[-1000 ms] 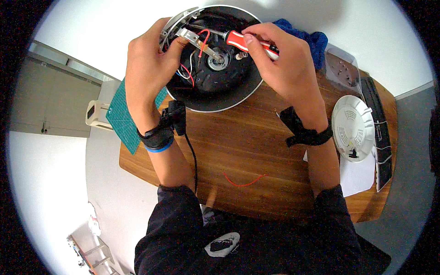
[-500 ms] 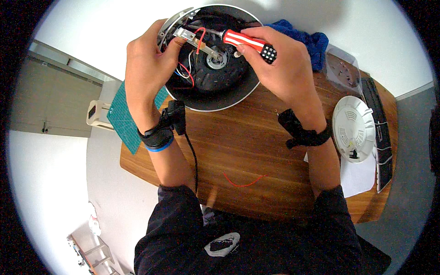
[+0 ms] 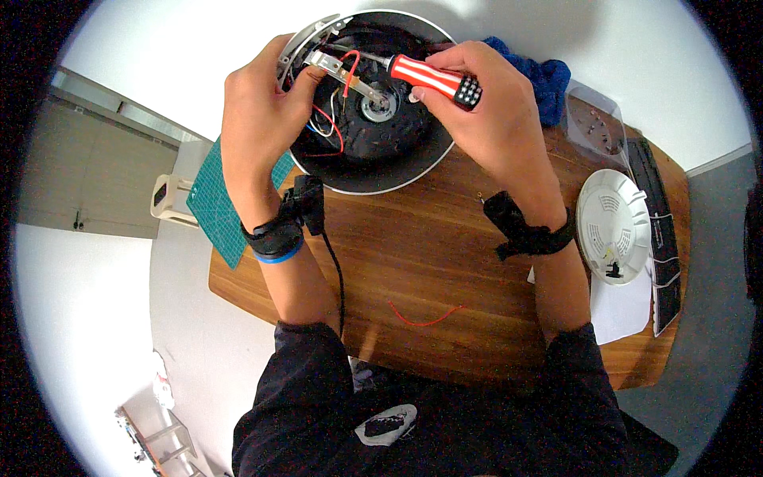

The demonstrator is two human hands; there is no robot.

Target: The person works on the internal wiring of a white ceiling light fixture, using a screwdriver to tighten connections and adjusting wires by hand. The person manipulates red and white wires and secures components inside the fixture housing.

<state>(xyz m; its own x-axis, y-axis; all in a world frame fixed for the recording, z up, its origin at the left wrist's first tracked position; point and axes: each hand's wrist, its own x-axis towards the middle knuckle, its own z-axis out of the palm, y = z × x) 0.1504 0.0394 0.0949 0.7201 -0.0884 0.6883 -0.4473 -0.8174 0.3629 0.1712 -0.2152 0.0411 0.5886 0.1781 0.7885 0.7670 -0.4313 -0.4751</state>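
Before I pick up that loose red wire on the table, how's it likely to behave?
The red wire looks very thin, so it's probably light for its length. Its slack curve suggests it may bend easily. Lying on the smooth-looking wooden table, it would likely slide if pushed.

Cloth (image 3: 548, 89) right of housing (image 3: 373, 171).

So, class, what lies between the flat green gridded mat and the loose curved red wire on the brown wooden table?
In the head view, the person's left wrist in a black strap, then a thin black cable.
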